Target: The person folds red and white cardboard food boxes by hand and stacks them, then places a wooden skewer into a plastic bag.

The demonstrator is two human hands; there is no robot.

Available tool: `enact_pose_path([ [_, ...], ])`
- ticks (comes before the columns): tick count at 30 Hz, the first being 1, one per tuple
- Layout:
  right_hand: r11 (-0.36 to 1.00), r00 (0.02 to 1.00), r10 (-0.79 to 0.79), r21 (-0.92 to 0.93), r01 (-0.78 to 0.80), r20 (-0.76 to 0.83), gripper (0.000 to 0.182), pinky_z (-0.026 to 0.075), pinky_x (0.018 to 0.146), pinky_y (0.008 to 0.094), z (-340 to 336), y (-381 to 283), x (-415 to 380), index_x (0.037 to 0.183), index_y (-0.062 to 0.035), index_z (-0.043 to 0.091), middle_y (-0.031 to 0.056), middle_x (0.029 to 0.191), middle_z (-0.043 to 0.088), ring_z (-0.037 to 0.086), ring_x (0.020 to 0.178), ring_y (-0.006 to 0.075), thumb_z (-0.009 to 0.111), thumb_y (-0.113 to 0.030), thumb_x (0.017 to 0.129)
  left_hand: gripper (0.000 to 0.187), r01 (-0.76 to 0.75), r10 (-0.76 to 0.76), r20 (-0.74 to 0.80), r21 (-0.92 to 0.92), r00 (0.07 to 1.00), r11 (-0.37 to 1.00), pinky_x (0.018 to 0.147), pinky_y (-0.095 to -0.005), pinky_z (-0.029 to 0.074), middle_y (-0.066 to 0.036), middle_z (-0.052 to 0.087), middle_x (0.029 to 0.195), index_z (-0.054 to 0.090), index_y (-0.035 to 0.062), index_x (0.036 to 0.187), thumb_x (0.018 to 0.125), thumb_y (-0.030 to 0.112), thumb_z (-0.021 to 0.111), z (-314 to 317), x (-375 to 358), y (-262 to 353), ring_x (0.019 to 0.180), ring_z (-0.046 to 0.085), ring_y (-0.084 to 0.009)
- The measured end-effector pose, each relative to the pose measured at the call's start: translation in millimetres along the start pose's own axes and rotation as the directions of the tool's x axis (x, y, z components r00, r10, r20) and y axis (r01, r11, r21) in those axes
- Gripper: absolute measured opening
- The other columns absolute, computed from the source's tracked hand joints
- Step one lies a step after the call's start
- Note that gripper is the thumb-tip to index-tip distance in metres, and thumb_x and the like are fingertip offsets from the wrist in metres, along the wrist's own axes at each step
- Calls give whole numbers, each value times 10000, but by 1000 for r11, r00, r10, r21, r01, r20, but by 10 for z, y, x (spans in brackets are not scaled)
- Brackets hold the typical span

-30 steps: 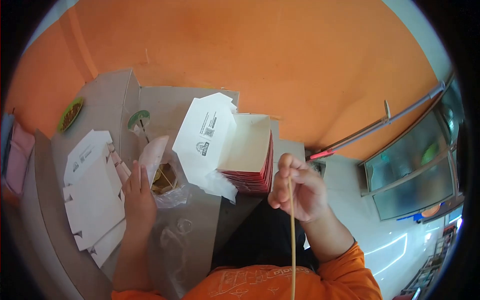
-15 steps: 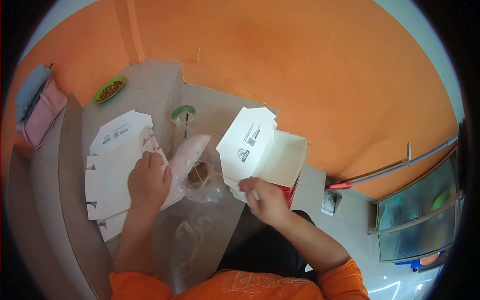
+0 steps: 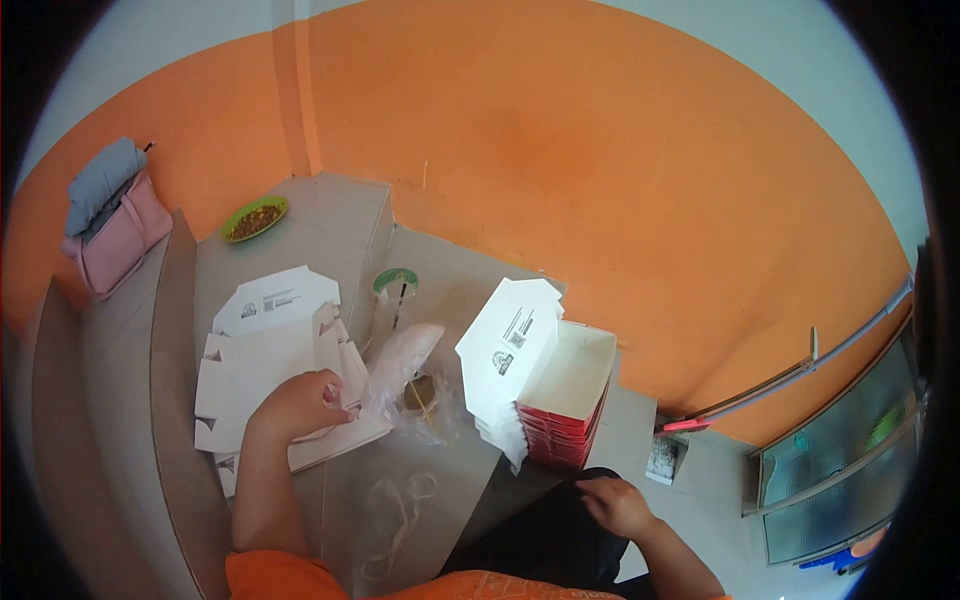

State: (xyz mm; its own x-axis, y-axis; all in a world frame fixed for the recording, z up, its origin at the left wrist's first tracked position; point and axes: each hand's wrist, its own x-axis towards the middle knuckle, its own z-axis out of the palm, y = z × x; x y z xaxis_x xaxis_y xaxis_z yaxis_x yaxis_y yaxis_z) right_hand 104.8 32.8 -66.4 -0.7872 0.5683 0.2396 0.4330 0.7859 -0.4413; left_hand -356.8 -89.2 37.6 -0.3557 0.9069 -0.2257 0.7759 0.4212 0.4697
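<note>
My left hand [image 3: 293,405] is at the right edge of a stack of flat white cardboard boxes [image 3: 262,355], its fingers and thumb curled round a box's edge. Whether it lifts that edge is hard to see. Low on the right, my right hand [image 3: 617,507] rests at my knee, loosely bent and holding nothing. Ahead of it stands a pile of folded-up boxes [image 3: 562,435] with red sides. The top one has a white inside [image 3: 570,365], and its printed lid [image 3: 510,335] stands raised to the left.
Between the stacks lie a clear plastic bag [image 3: 405,375] with a brownish thing inside and a cup with a green lid [image 3: 396,280]. Thin plastic [image 3: 395,520] lies nearer me. A green plate of food [image 3: 255,219] and a pink bag [image 3: 125,240] sit further back left.
My right hand has left the top box's lid and dropped to my knee. My left hand has curled at the flat boxes' edge. The view has tilted up.
</note>
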Motion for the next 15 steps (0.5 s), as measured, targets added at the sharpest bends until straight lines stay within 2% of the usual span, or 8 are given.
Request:
enact_pose_path([
  [3, 958, 951, 284, -3, -286, -123, 235, 509, 727, 397, -67, 513, -676, 1002, -60, 635, 134, 904, 653, 635, 802, 310, 634, -47, 768, 546, -21, 23, 43, -44, 999, 999, 811, -339, 481, -153, 633, 1004, 579, 1, 1090, 681, 293, 793, -24, 6, -126, 902, 621, -269],
  [4, 906, 885, 411, -10, -423, -220, 185, 521, 709, 351, -58, 720, -939, 959, -41, 643, 126, 887, 662, 657, 797, 265, 636, -19, 775, 532, -33, 36, 23, -135, 999, 990, 800, -330, 477, -127, 633, 974, 585, 13, 1089, 674, 263, 805, -39, 9, -168, 878, 612, -236],
  [6, 782, 721, 577, 6, -623, -385, 156, 519, 709, 352, -77, 1032, -1480, 964, -11, 630, 164, 902, 650, 650, 784, 295, 594, -31, 813, 522, -41, 44, 10, -223, 999, 974, 789, -321, 474, -102, 633, 945, 590, 25, 1088, 667, 233, 817, -33, 13, -232, 855, 602, -203],
  [7, 750, 689, 575, -54, -660, -442, 162, 516, 720, 359, -35, 1264, -1850, 968, -10, 631, 174, 912, 647, 646, 796, 310, 586, -34, 814, 521, -14, 14, 0, -212, 1000, 977, 792, -316, 471, -94, 628, 952, 592, 26, 1085, 661, 221, 823, -29, 24, -254, 863, 593, -193],
  [9, 545, 523, 736, -83, -835, -431, 177, 508, 759, 392, 55, 1435, -2534, 972, -11, 633, 176, 918, 652, 634, 853, 325, 580, -67, 813, 521, 17, -18, -5, -202, 1000, 979, 795, -310, 468, -86, 623, 959, 593, 28, 1083, 655, 208, 828, 8, 73, -342, 870, 583, -182],
  [11, 191, 253, 943, -273, -943, -214, 199, 504, 773, 411, 51, 1347, -2958, 979, -23, 638, 175, 921, 658, 630, 871, 333, 585, -108, 808, 570, -47, 53, 31, -161, 998, 986, 803, -308, 465, -89, 599, 1010, 581, 35, 1113, 640, 226, 836, 27, 87, -358, 894, 572, -190],
  [14, 335, 349, 891, -97, -937, -289, 182, 506, 770, 414, 89, 1350, -3010, 975, -55, 630, 144, 937, 655, 632, 873, 310, 590, -140, 819, 604, -35, 41, 56, -103, 998, 994, 840, -319, 458, -124, 578, 1048, 575, 32, 1107, 620, 268, 842, -19, -42, -125, 932, 568, -231],
  [15, 338, 362, 898, -134, -931, -251, 201, 505, 781, 418, 109, 1341, -3003, 984, -68, 635, 141, 944, 654, 631, 892, 307, 595, -173, 818, 604, -34, 40, 56, -98, 998, 995, 840, -319, 458, -124, 578, 1048, 575, 32, 1107, 620, 268, 842, -16, -46, -124, 932, 568, -231],
])
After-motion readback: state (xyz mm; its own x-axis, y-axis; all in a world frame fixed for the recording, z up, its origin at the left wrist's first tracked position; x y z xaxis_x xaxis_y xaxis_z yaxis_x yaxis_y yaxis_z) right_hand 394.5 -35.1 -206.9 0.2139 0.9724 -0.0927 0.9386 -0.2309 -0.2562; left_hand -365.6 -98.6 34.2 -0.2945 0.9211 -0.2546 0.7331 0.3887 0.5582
